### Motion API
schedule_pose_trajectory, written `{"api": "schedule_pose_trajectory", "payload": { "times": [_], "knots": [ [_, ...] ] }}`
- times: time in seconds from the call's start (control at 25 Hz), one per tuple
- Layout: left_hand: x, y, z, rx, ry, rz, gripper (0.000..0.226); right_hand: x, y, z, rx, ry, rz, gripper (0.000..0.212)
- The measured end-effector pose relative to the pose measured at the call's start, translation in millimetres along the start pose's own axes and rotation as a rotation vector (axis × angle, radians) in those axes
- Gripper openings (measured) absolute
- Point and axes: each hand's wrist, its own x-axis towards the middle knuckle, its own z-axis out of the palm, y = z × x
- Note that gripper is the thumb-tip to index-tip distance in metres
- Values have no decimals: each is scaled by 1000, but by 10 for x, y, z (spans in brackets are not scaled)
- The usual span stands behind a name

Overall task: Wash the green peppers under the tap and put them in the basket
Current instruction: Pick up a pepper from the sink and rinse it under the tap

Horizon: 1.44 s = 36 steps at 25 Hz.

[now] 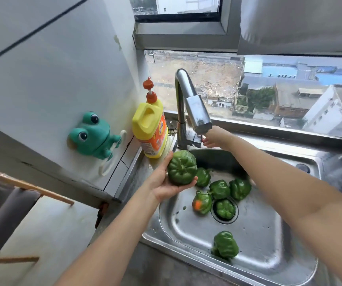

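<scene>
a steel sink (pixel 265 234) fills a kitchen corner under a window that looks out over rooftops. a yellow detergent bottle (pixel 148 129) stands at its back left corner, and a green frog holder (pixel 92 137) is stuck on the wall beside it.

your left hand (pixel 166 182) cups a large green pepper (pixel 182 168), fingers and thumb curled round it. it sits over the sink's back left edge, below and left of the tap (pixel 195 106) spout. your right hand (pixel 215 137) reaches for the lever at the tap's base. the spout hides part of it, so i cannot tell whether the fingers grip the lever or only touch it. no water shows at the spout.

six other peppers (pixel 218 188) lie in the basin. most are bunched near the middle: one with an orange patch (pixel 202 203) and one sitting on the drain (pixel 225 208). one lies apart toward the front (pixel 225 244).

by my reading you are at the very start. the water looks not yet on, so nothing seems rinsed. no basket is in view, so none has been put away. all seven peppers are left to wash and move, beginning with the one you hold.
</scene>
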Motion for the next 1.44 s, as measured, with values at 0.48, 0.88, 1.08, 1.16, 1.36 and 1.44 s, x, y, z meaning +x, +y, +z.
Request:
{"api": "schedule_pose_trajectory", "payload": {
  "times": [0.48, 0.88, 1.08, 1.16, 1.36, 1.44],
  "knots": [
    [123, -80, 122, 23, -16, -108, 60, 27, 355, -77, 370, -53, 59, 38],
    [257, -206, 255, -49, -1, -148, 74, -838, 755, 449, 672, 3, -178, 31],
    [251, -190, 342, -54, 10, -105, 62, -1066, 511, 484, 418, 176, -263, 30],
    [223, -213, 374, 6, 4, -71, 55, -1071, 408, 509, 172, 303, -302, 22],
    [191, -259, 484, 282, 39, 187, 41, -1030, 181, 510, -32, 379, -258, 29],
    [147, -162, 517, 378, 50, 217, 40, -1043, 161, 432, 40, 196, -280, 35]
  ]
}}
